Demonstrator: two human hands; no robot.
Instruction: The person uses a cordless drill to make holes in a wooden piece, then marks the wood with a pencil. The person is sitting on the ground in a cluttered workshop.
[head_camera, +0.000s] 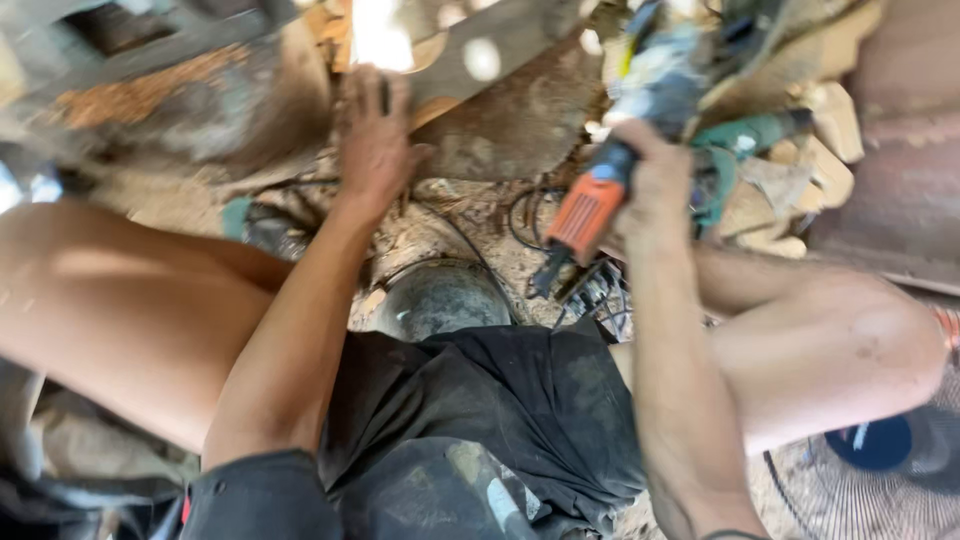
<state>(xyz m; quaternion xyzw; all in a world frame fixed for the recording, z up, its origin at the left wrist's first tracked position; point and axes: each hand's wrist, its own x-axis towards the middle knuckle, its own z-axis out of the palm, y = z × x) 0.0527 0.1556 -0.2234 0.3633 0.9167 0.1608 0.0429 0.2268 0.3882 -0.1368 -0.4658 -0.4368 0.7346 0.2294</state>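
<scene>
Hands apart, one to each side of the view. Left hand (375, 135) pressed flat, fingers spread, against a worn plank (470, 55) at top centre; not closed around it. Right hand (650, 175) clamped on the body of an orange-and-black power tool (590, 205), raised and tilted, orange end pointing down toward the ground, black cable trailing below it. Upper part of the tool blurred by motion; working end not discernible.

Surroundings: green power tool (745, 135) lying just beside the right hand, among pale wood offcuts (820, 130) at upper right. Dark rounded metal object (440, 295) on the sawdust-covered ground between the bare knees, directly below the hands. Loose black cables (530, 215) coiled between plank and rounded object. Fan grille (870, 470) at lower right, well apart. Rust-coloured slab (900, 150) along the right edge.
</scene>
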